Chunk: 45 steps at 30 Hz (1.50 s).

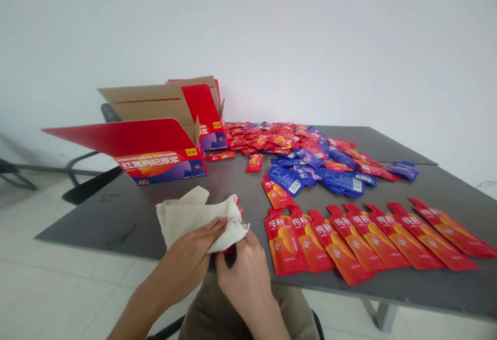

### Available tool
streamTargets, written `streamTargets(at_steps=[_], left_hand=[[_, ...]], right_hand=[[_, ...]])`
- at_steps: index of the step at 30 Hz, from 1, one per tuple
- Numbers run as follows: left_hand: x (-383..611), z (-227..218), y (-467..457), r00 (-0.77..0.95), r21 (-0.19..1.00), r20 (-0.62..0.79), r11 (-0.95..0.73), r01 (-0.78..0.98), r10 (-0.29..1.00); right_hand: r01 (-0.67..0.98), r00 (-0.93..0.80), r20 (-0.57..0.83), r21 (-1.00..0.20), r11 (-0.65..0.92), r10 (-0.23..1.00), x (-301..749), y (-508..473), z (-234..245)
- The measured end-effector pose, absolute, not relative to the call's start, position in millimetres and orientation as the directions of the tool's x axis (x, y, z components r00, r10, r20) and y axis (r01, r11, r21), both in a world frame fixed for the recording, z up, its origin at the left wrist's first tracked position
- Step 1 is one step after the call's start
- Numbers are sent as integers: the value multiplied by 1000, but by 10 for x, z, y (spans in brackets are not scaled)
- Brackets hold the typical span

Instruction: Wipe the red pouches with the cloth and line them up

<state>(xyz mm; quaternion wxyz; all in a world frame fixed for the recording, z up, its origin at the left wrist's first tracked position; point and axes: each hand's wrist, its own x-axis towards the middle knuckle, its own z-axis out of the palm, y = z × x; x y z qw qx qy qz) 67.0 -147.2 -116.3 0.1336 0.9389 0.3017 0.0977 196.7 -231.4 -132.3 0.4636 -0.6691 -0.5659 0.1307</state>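
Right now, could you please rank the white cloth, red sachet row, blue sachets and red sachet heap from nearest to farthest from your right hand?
Right hand:
1. White cloth, touching it
2. Red sachet row, rightward
3. Blue sachets, ahead
4. Red sachet heap, far table edge

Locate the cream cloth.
In the head view, the cream cloth is held between the left hand and right hand, left of the row of red sachets.

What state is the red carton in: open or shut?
Open: the red carton has its flaps spread wide, showing bare brown cardboard on their inner sides.
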Motion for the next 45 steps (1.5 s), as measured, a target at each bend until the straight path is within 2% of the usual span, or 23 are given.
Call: streamTargets(at_steps=[7,13,21,26,30,35,40,45], left_hand=[[1002,-1076,-1142,786,266,70,-771,578,614],[690,-1147,-1450,812,323,105,-792,519,575],[1031,-1071,-1158,784,266,80,-771,579,616],[774,-1149,-1326,817,307,102,-799,517,567],[650,-1185,-1470,799,279,102,-788,549,593],[1013,-1082,-1136,788,246,72,-777,580,612],[852,-1111,-1272,818,295,70,-795,530,571],[722,-1149,-1409,795,299,87,-777,553,600]], right_hand=[[629,321,361,-772,88,876,1982,-2308,-1290],[640,328,345,-766,62,879,1971,-2307,-1317],[645,313,356,-761,79,880,1985,-2316,-1284],[628,333,335,-776,57,881,1975,-2312,-1313],[634,317,339,-770,69,886,1973,-2307,-1334],[640,314,370,-763,93,874,1988,-2312,-1310],[634,336,336,-771,52,880,1979,-2316,-1320],[639,323,345,-766,66,882,1981,-2310,-1324]])
